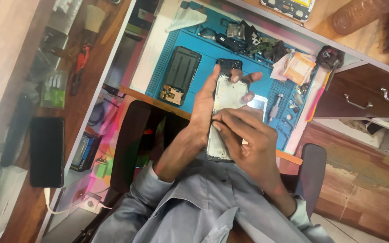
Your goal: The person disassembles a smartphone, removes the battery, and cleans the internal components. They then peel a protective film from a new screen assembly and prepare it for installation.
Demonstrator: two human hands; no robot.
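Note:
My left hand (pixel 205 105) grips an opened phone frame (pixel 227 94) with a pale silver inside, held upright over my lap; its fingers wrap round the frame's far edge. My right hand (pixel 248 139) lies over the lower half of the frame. Its thumb and fingertips pinch at the frame's left edge near the middle; whether they hold a small part is hidden. Behind the frame's top a black piece (pixel 228 63) lies on the mat.
A blue work mat (pixel 194 47) carries a stripped phone body (pixel 181 74), a heap of dark parts (pixel 248 40), an orange packet (pixel 299 67), a pink tool (pixel 316 101) and a white screen (pixel 261 102). Wooden drawers (pixel 365 96) stand at right, a black phone (pixel 46 150) at left.

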